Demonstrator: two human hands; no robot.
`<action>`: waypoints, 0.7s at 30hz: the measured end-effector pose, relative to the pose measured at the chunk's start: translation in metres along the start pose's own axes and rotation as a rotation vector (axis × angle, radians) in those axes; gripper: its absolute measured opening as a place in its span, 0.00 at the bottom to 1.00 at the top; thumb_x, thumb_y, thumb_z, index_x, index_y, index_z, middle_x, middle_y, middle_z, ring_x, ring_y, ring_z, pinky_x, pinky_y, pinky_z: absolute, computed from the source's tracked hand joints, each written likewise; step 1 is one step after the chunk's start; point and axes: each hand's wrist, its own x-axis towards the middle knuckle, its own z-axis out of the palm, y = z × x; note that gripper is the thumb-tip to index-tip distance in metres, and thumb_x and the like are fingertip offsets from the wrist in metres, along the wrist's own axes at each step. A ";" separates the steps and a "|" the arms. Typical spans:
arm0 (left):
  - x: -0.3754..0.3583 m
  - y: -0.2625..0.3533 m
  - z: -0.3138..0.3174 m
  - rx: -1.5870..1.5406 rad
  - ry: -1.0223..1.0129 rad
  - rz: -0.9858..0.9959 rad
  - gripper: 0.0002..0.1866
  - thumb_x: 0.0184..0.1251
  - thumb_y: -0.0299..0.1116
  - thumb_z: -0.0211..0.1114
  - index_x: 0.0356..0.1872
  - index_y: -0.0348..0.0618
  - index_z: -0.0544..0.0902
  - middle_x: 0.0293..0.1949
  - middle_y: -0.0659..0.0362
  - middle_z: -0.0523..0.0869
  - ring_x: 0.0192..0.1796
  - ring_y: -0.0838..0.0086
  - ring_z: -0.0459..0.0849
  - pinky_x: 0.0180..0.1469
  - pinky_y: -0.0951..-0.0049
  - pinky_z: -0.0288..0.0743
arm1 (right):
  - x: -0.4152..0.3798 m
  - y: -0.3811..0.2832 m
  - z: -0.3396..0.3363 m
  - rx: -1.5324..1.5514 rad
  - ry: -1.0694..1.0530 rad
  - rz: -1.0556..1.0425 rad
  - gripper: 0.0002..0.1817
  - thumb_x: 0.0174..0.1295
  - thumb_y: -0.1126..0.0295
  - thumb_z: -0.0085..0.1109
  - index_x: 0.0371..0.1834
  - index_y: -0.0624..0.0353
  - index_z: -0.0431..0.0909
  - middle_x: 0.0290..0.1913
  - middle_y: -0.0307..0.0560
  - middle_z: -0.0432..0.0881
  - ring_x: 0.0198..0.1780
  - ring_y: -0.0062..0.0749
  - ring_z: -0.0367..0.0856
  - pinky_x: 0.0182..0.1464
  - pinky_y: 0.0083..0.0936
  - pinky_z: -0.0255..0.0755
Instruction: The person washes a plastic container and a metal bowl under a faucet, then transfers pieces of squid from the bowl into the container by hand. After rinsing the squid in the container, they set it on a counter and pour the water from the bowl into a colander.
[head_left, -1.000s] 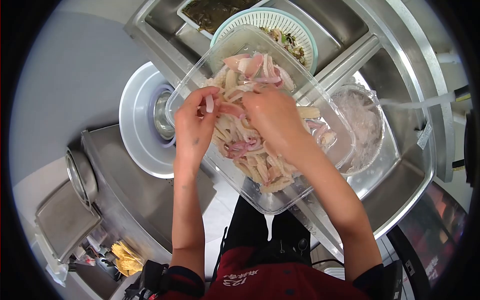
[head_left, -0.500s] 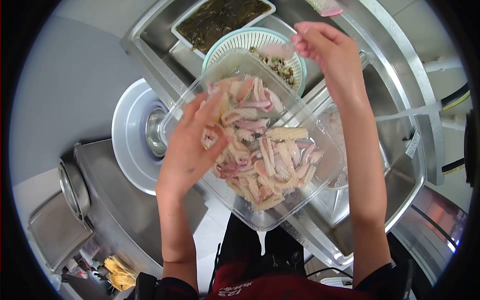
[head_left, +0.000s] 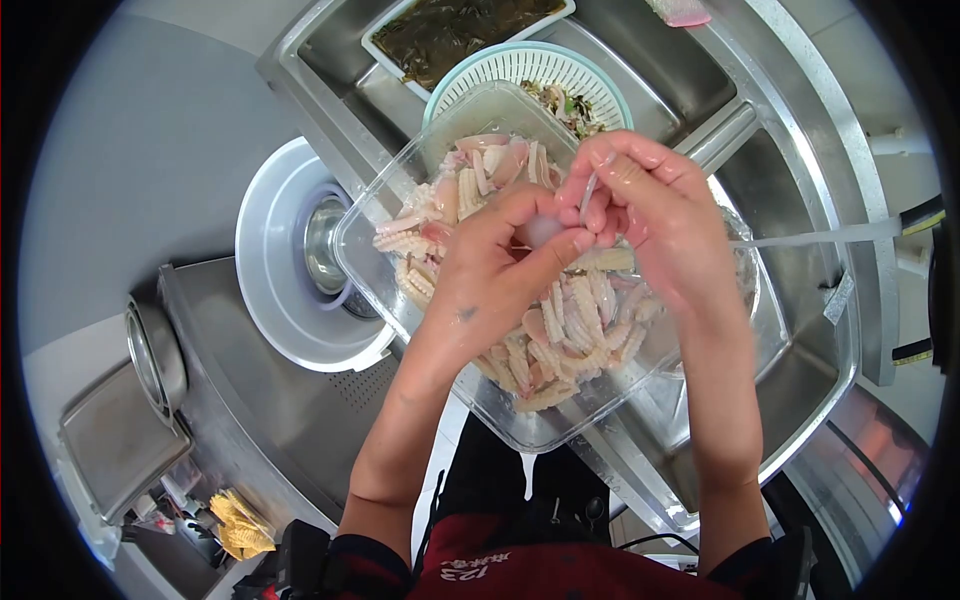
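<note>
Both hands meet over a clear plastic tub [head_left: 524,438] of scored, pale pink and cream squid pieces [head_left: 570,320]. Between the fingers of my left hand [head_left: 480,275] is a smooth whitish squid piece [head_left: 541,231], mostly covered by the fingers. My right hand [head_left: 660,215] pinches a thin pale strip [head_left: 588,192] right beside that piece, fingertips close to the left thumb. The tub lies across the sink edge, and my forearms reach over its near side.
Behind the tub, a pale green colander [head_left: 447,92] holds small scraps, beside a white tray [head_left: 392,70] of dark green leaves in liquid. A white basin [head_left: 262,300] stands left. At right, a hose [head_left: 820,235] crosses the metal sink [head_left: 800,375].
My right hand has come down from above the colander to the tub's middle, now pinching a thin strip. My left hand has moved right to meet it and closed on a squid piece.
</note>
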 end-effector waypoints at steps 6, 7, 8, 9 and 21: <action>-0.003 -0.006 0.008 -0.190 -0.007 -0.061 0.07 0.59 0.25 0.55 0.38 0.37 0.74 0.26 0.63 0.79 0.24 0.85 0.75 0.25 0.86 0.68 | -0.002 0.015 0.003 0.088 0.047 0.018 0.08 0.59 0.71 0.46 0.27 0.64 0.73 0.23 0.39 0.75 0.22 0.16 0.70 0.24 0.11 0.64; -0.005 -0.008 0.009 -0.190 -0.006 -0.063 0.07 0.59 0.25 0.55 0.38 0.37 0.74 0.26 0.63 0.79 0.24 0.85 0.75 0.25 0.86 0.68 | -0.002 0.016 0.004 0.091 0.053 0.001 0.08 0.59 0.71 0.47 0.27 0.64 0.73 0.22 0.39 0.75 0.21 0.15 0.70 0.24 0.11 0.64; -0.006 -0.011 0.011 -0.134 0.055 -0.022 0.06 0.59 0.25 0.54 0.37 0.37 0.75 0.25 0.63 0.78 0.23 0.85 0.74 0.24 0.86 0.68 | -0.002 0.017 0.004 0.092 0.055 0.004 0.08 0.59 0.71 0.47 0.27 0.64 0.73 0.22 0.39 0.75 0.21 0.15 0.70 0.24 0.11 0.64; -0.007 -0.014 0.013 -0.079 0.115 0.019 0.06 0.60 0.26 0.53 0.36 0.37 0.75 0.24 0.63 0.78 0.21 0.85 0.73 0.23 0.86 0.67 | -0.001 0.019 0.004 0.097 0.067 0.001 0.09 0.59 0.71 0.47 0.28 0.64 0.74 0.22 0.39 0.74 0.21 0.15 0.70 0.24 0.11 0.65; -0.019 -0.039 -0.024 0.162 0.262 0.079 0.11 0.60 0.27 0.52 0.43 0.39 0.75 0.38 0.61 0.77 0.31 0.83 0.76 0.26 0.86 0.66 | 0.095 0.025 -0.085 -1.155 0.142 -0.457 0.17 0.55 0.66 0.49 0.40 0.72 0.72 0.46 0.62 0.73 0.50 0.40 0.71 0.50 0.25 0.66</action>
